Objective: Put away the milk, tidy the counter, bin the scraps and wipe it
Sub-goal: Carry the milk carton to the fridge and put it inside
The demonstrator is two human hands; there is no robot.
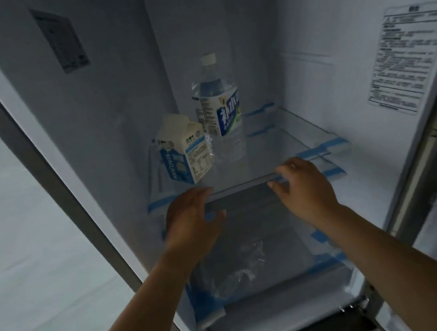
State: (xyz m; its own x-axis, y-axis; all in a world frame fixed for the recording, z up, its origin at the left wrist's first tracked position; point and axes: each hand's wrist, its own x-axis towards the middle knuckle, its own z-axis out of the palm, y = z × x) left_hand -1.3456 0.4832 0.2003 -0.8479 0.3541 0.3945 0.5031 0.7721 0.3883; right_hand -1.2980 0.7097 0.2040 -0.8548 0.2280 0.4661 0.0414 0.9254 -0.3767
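White-blue cardboard milk carton (184,150) is shelved at 12 o'clock of left hand (191,217). Left hand and right hand (305,183) are held open, empty, and are best drawn back clear of it.

Both hands, left (191,217) and right (304,185), outstretched, fingers relaxed, empty.

light: dim, bluish | focus: soft throughout, slight blur | edges: wide-angle bending | glare: none strong
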